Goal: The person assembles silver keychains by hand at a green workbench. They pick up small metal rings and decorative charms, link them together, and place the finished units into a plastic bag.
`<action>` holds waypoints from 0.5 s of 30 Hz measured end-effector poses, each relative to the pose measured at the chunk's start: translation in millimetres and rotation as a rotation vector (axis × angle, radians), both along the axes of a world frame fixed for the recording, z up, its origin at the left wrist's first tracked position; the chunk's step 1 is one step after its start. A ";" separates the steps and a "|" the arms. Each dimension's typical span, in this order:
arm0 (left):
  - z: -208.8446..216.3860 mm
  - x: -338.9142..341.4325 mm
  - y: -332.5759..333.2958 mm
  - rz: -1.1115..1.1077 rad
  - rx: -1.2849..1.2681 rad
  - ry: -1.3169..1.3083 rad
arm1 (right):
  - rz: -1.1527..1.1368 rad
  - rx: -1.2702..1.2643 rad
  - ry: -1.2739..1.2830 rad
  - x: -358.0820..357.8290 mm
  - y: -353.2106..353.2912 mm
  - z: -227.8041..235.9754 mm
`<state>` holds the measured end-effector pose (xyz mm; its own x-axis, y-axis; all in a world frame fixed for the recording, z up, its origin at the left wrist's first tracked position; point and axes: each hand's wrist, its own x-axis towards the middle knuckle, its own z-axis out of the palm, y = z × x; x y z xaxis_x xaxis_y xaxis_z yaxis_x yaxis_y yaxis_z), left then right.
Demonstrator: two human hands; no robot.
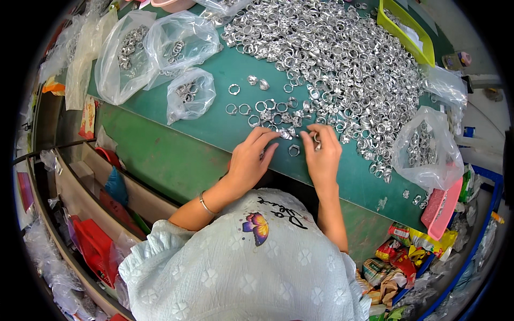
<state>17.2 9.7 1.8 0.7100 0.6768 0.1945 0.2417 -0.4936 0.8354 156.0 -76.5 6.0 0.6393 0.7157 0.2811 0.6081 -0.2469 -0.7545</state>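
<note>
My left hand (250, 159) is curled at the table's near edge, its fingertips beside a small cluster of silver rings (286, 132). A bit of silver metal, likely a ring (262, 155), shows inside its curled fingers. To the right, my right hand (325, 152) pinches a silver ring (317, 141) between thumb and fingers. A single ring (293, 150) lies on the green table between both hands. Just beyond them several loose rings (261, 106) are spread out, and a large heap of silver rings (342, 51) covers the far and right part of the table.
Clear plastic bags holding rings stand at the far left, one of them a small bag (190, 96). Another bag (428, 147) and a pink tray (443, 208) are at the right. A yellow-green basket (409, 29) sits far right. Left of me is an open drawer (120, 187).
</note>
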 end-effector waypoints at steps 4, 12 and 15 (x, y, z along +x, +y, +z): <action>2.1 3.2 0.2 -0.010 -0.022 -0.026 | 0.091 -0.100 -0.068 -3.4 4.9 -6.0; 10.0 -4.9 2.0 -0.033 -0.288 -0.069 | 0.056 0.079 1.103 7.8 -15.0 6.7; 10.6 -3.5 1.0 -0.049 -0.292 -0.095 | 0.082 0.177 1.261 3.7 -17.0 9.2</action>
